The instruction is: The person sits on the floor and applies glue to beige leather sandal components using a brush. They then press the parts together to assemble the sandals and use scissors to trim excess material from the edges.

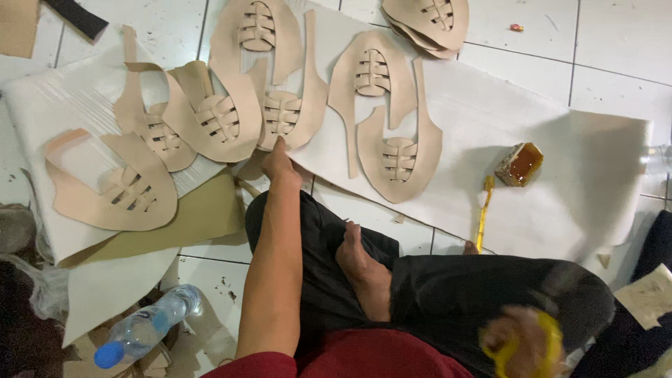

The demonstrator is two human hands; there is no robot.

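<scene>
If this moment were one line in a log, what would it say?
left hand: touching tan shoe upper | right hand: blurred, yellow object | glue pot, yellow brush: idle

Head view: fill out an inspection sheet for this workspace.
Surface: white cloth spread over pale floor tiles.
Job's things: tan cut-out pieces with woven straps lie in a row on the cloth, some overlapping.
Clutter: small amber-filled tin, yellow-handled brush, plastic bottle with blue cap.
Hands: left hand, fingers touching a tan piece; right hand blurred, around something yellow.
Cables: nothing seen.
Surroundings: person sits cross-legged, bare foot on dark trousers.
</scene>
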